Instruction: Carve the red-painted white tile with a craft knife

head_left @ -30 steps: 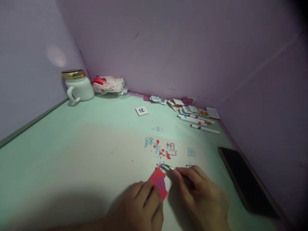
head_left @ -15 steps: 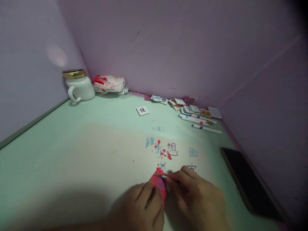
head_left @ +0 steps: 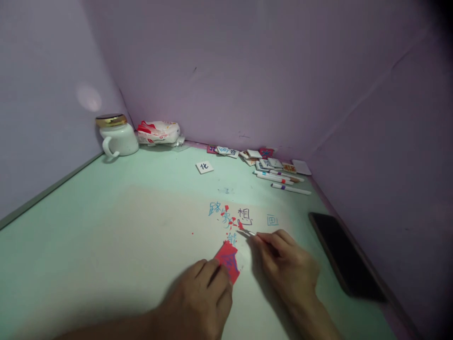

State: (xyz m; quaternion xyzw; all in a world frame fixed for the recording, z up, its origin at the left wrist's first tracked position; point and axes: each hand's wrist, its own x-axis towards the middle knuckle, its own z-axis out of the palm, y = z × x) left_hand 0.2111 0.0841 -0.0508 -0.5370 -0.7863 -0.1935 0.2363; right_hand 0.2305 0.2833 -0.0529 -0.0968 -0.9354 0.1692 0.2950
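Red paper (head_left: 229, 259) with blue-purple pen lines and a jagged right edge lies on a large pale sheet (head_left: 148, 236). My left hand (head_left: 198, 297) has its fingers curled on the paper's lower left, pinning it down. A thin craft knife with a pointed metal blade (head_left: 245, 232) is pinched in my right hand (head_left: 288, 259). Its tip is above and to the right of the red paper, apart from it and near small red scraps (head_left: 231, 223). Handwritten blue and purple characters show around the scraps.
A dark phone (head_left: 343, 255) lies at the right. Several markers (head_left: 290, 189) and character cards (head_left: 271, 164) sit at the back right, with one card (head_left: 204, 166) nearer. A lidded white mug (head_left: 122, 139) and a tissue pack (head_left: 159, 132) stand back left, against purple walls.
My right hand has lifted the knife off the red paper and moved it up to the scraps. The paper's right edge is now uncovered. My left hand stays on it, and the view has shifted slightly.
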